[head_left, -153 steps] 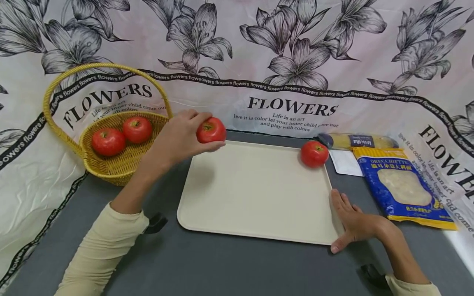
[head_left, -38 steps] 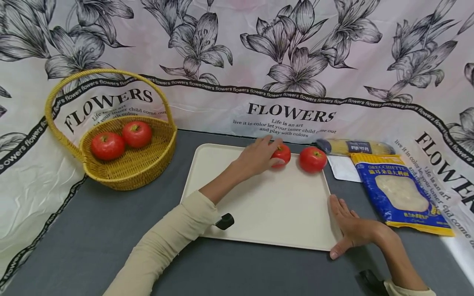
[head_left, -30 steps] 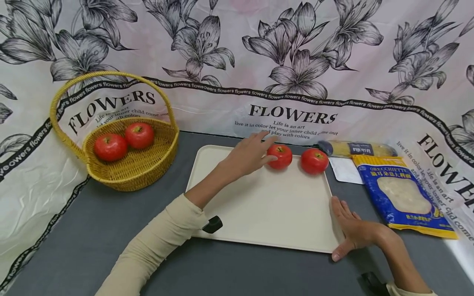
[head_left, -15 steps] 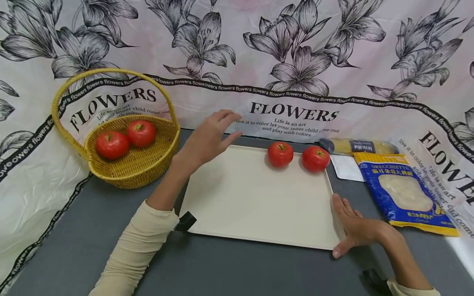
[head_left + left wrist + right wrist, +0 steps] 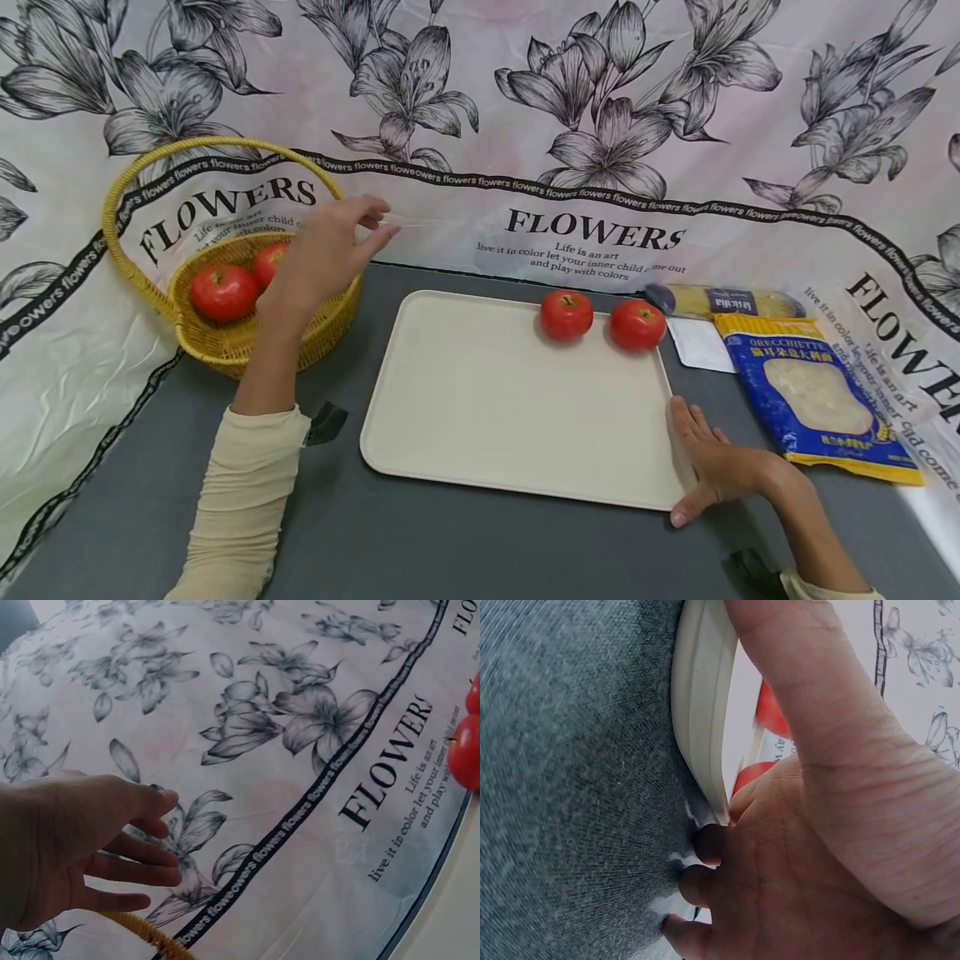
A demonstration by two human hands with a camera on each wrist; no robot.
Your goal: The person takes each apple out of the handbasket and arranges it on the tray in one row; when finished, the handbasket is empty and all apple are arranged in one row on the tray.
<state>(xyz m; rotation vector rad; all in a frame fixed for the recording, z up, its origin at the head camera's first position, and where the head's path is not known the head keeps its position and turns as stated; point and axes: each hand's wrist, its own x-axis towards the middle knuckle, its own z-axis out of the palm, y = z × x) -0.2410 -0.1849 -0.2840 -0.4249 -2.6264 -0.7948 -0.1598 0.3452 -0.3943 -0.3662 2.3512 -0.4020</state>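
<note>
My left hand (image 5: 318, 250) is above the yellow wicker basket (image 5: 322, 342) with its fingers loosely bent and nothing in them. It hides part of one tomato (image 5: 267, 262) in the basket; another tomato (image 5: 223, 292) sits in plain sight to its left. Two more red tomatoes, a left one (image 5: 566, 315) and a right one (image 5: 637, 325), stand side by side at the far right of the cream tray (image 5: 510, 408). Against the tray's right edge rests my right hand (image 5: 712, 462), fingers extended; in the right wrist view the thumb (image 5: 795, 675) lies by the rim.
Right of the tray lie a blue and yellow orecchiette bag (image 5: 817, 396), a pasta packet (image 5: 727, 300) and a white flat piece (image 5: 701, 342). The basket's tall handle (image 5: 112, 217) arches up at the left. A flower-printed cloth (image 5: 420, 200) hangs behind the grey table (image 5: 450, 542).
My left hand brought a tomato from beside the basket to the tray, let go of it left of the other one, and moved back left over the basket. The right hand stayed put.
</note>
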